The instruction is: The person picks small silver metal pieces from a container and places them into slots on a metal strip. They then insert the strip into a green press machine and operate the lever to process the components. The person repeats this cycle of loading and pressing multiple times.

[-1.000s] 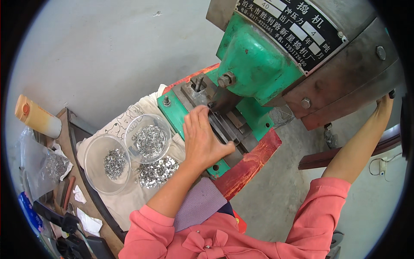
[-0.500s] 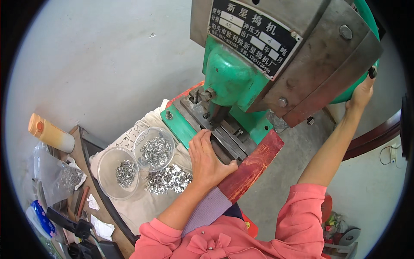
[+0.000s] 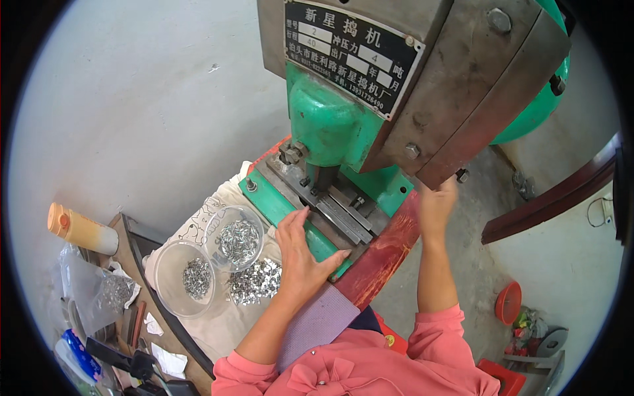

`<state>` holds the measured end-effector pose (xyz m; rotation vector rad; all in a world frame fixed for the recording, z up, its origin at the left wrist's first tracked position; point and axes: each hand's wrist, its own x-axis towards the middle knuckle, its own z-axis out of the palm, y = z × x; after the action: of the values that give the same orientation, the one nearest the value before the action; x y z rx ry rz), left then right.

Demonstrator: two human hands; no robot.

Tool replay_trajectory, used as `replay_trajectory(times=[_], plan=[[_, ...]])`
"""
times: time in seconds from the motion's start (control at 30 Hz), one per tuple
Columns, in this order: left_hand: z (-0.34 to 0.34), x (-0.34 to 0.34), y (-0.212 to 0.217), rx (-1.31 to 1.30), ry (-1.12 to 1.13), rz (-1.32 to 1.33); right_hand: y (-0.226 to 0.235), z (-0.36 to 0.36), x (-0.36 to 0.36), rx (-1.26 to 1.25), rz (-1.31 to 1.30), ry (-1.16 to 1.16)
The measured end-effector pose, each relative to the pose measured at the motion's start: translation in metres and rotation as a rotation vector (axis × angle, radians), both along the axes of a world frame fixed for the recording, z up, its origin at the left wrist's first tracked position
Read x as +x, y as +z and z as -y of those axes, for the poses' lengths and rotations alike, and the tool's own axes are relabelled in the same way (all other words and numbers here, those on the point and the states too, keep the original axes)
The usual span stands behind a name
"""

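Note:
A green and grey bench press stands before me, with a dark punch over a steel die block on its base. My left hand lies at the near left edge of the base, thumb and fingers spread apart, fingertips by the die block. I see nothing in it. My right hand is raised beside the lower corner of the press head, which hides its fingers. The press's green wheel shows behind the head at the right.
Left of the base, two clear plastic tubs hold small metal pieces, with a pile of shiny pieces on the cloth beside them. A side table carries a yellow bottle and plastic bags. A red basin stands at the right.
My right hand has come off the green wheel and moved down and left to the press head's lower corner. My left hand has drawn back slightly from the die. The view has shifted.

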<state>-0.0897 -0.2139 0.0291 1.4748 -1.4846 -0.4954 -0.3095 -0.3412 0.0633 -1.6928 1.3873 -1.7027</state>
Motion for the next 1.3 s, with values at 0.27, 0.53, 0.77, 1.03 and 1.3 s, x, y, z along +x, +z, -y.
replay_trajectory(times=[0.27, 0.53, 0.77, 1.03, 1.3], plan=[[-0.005, 0.001, 0.006, 0.025, -0.022, 0.021, 0.018, -0.001, 0.028, 0.571, -0.538, 0.579], [-0.009, 0.004, 0.005, 0.040, -0.035, 0.024, 0.039, 0.017, 0.028, 0.969, -0.419, 0.849], [-0.011, 0.001, 0.009, 0.055, -0.038, 0.006, 0.039, -0.004, 0.022, 0.846, -0.176, 0.763], [-0.031, 0.009, 0.002, 0.024, 0.013, 0.070, 0.008, -0.075, 0.014, 0.228, -0.571, 0.525], [-0.048, -0.004, 0.009, 0.086, -0.067, -0.040, -0.002, -0.084, 0.007, -0.080, -0.804, 0.397]])
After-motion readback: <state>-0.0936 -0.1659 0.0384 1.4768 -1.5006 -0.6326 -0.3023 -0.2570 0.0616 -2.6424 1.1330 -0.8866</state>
